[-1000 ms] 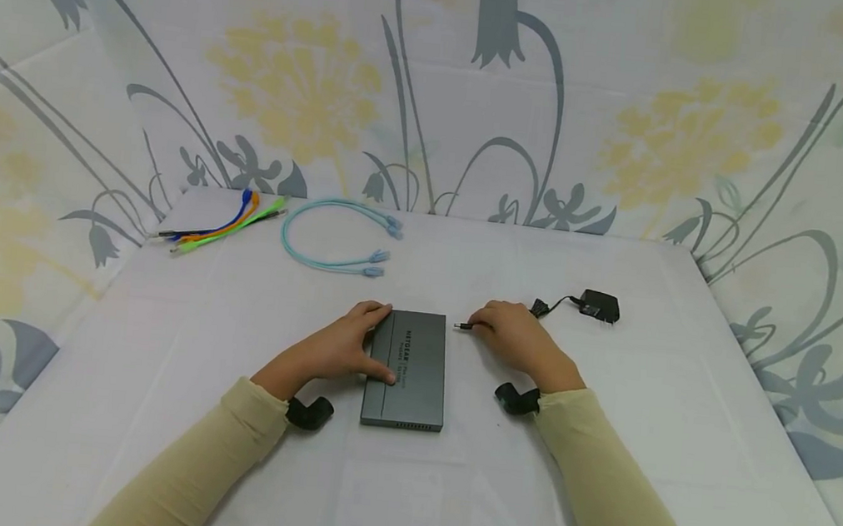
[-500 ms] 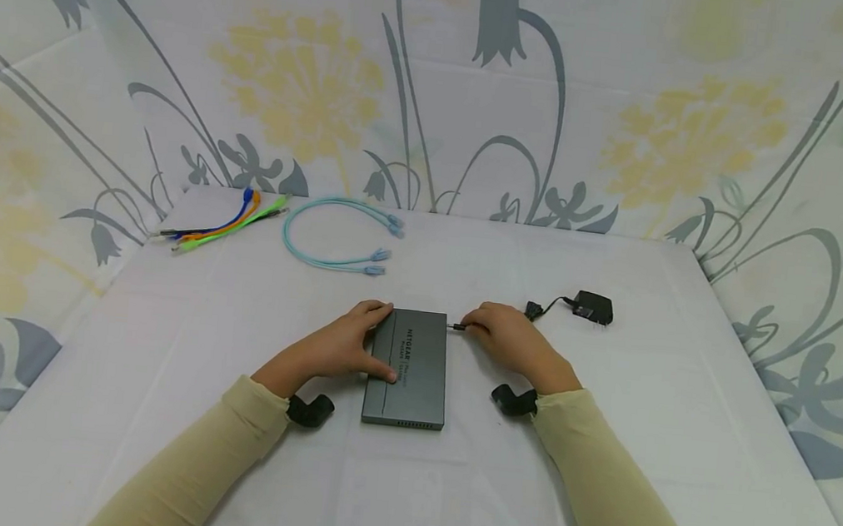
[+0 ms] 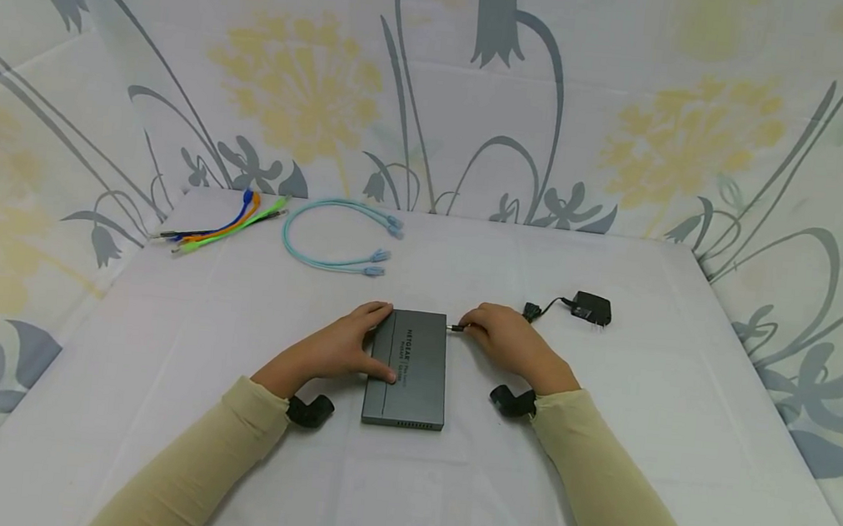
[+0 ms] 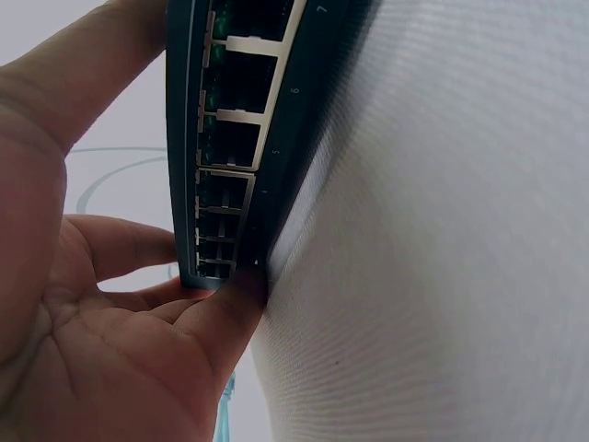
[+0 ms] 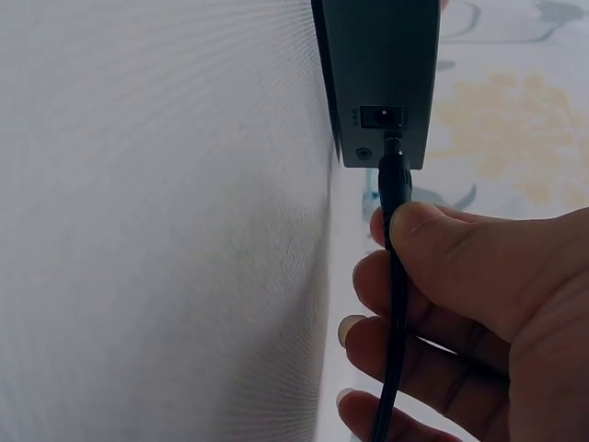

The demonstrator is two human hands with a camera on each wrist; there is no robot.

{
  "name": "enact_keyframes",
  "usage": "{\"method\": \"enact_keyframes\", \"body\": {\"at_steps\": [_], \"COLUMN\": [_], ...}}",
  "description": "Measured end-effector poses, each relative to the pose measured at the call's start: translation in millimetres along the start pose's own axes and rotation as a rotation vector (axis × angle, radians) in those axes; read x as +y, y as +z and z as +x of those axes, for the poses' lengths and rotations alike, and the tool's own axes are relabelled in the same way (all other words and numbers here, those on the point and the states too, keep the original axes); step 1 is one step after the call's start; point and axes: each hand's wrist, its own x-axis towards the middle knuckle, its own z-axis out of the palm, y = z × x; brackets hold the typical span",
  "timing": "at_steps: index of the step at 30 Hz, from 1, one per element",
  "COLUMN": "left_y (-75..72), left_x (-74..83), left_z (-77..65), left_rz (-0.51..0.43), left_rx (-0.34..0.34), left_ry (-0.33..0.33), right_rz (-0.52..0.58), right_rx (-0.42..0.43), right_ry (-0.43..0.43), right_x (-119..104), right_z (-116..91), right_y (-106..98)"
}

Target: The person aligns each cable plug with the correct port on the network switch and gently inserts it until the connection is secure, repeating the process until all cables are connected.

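Note:
A flat dark grey NETGEAR network switch (image 3: pixel 418 388) lies lengthwise on the white table in front of me. My left hand (image 3: pixel 335 347) grips its left side, thumb over the top face and fingers at the far corner. In the left wrist view, a row of Ethernet ports (image 4: pixel 248 97) faces that palm. My right hand (image 3: pixel 512 342) pinches a black barrel power plug (image 5: pixel 395 180) between thumb and fingers, with the cord trailing down past the other fingers. The plug's metal tip is right by the round power socket (image 5: pixel 383 117), slightly below it in the right wrist view.
The plug's black power adapter (image 3: pixel 592 308) lies to the right, near a bundled part of its cord (image 3: pixel 533 311). A light blue network cable (image 3: pixel 327 265) curves at the back. Blue, orange, green and black short cables (image 3: pixel 225 227) lie at the back left. Flowered fabric surrounds the table.
My right hand has moved slightly left, bringing the plug up to the switch's right edge. The adapter has shifted a little left with the cord. My left hand holds still.

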Motion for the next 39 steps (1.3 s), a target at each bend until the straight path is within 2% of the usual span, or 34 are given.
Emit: {"method": "enact_keyframes", "body": {"at_steps": [15,39], "left_y": [-0.1,1.6], "left_x": [2.3,-2.4], "left_z": [-1.4,0.4], "left_rz": [0.001,0.01], "left_rx": [-0.001,0.004], "left_ry": [0.005,0.007], "right_rz": [-0.009,0.08], "right_rx": [0.003,-0.039], "right_ry": [-0.048,-0.02], "right_x": [0.9,-0.7], "right_z": [-2.9,-2.5], "right_y": [0.6,1.2]}}
